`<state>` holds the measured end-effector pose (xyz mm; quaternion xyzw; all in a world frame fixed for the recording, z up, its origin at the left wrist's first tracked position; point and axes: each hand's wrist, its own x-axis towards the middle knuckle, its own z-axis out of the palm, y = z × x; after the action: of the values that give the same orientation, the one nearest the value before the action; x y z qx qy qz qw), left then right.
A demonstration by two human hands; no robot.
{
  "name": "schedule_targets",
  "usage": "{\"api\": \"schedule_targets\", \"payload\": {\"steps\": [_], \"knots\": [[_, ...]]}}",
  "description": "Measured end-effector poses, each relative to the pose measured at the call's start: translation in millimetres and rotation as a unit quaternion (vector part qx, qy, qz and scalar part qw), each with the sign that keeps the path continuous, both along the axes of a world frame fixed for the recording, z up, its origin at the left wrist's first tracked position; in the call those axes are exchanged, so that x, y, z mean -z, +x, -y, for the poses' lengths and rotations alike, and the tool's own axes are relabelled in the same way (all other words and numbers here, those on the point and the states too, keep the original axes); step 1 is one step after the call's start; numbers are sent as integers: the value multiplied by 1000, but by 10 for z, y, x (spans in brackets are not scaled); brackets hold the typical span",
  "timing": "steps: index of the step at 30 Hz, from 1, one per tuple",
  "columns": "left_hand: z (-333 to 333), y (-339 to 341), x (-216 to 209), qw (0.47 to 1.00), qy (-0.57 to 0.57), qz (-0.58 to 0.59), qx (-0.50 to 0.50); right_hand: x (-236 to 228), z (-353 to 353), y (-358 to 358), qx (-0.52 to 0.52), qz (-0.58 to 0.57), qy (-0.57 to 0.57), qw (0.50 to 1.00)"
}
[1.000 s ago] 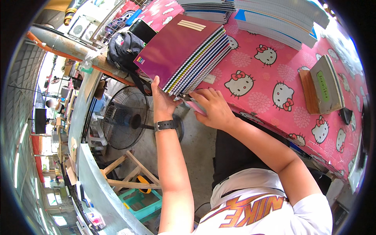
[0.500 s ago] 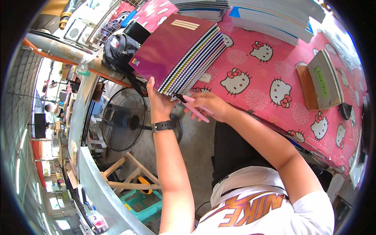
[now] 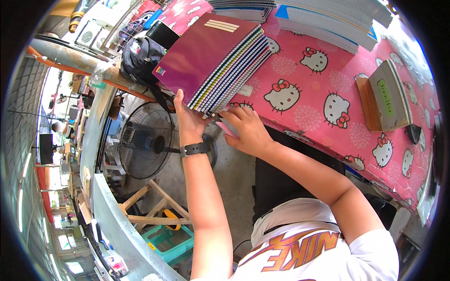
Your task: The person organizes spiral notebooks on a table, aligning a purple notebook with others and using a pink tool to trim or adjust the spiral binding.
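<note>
Notebook stack point(image 3: 234, 63), glossy purple cover point(image 3: 199, 56) uppermost, spiral spines point(image 3: 225, 72) multicoloured, slanted at edge of pink table point(image 3: 307, 89). Pink-handled pliers point(image 3: 228, 127), dark-headed, partly hidden, at lower spine corner.

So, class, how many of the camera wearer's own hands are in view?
2: the left hand, at the near corner of the purple-topped notebook stack, and the right hand, to its right, holding pink-handled pliers. Part of each hand is hidden.

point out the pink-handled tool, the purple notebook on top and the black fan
Pink-handled tool point(image 3: 227, 129): head view, on its pink handle.
Purple notebook point(image 3: 200, 55): head view, on its top cover.
Black fan point(image 3: 146, 140): head view, on its round grille.
</note>
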<state>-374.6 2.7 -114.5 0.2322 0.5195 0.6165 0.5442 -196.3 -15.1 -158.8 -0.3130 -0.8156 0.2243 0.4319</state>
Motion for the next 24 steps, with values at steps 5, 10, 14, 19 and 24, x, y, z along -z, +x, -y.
{"api": "schedule_targets", "payload": {"steps": [5, 10, 14, 19, 24], "knots": [[0, 15, -9, 1000, -24, -8, -19, 37, -120, 15, -101, -61, -215, 969], [-11, -19, 21, 1000, -11, 22, -6, -17, -228, 45, -295, -233, -621, 688], [-5, 45, -35, 1000, -23, -7, -13, 33, 53, 24, -18, -18, -132, 991], [-15, 39, -10, 997, -37, -14, -62, 49, 54, 29, -18, -14, -82, 996], [-15, 26, 17, 997, -40, -6, -72, 36, 90, 44, -12, 15, -56, 998]]}}
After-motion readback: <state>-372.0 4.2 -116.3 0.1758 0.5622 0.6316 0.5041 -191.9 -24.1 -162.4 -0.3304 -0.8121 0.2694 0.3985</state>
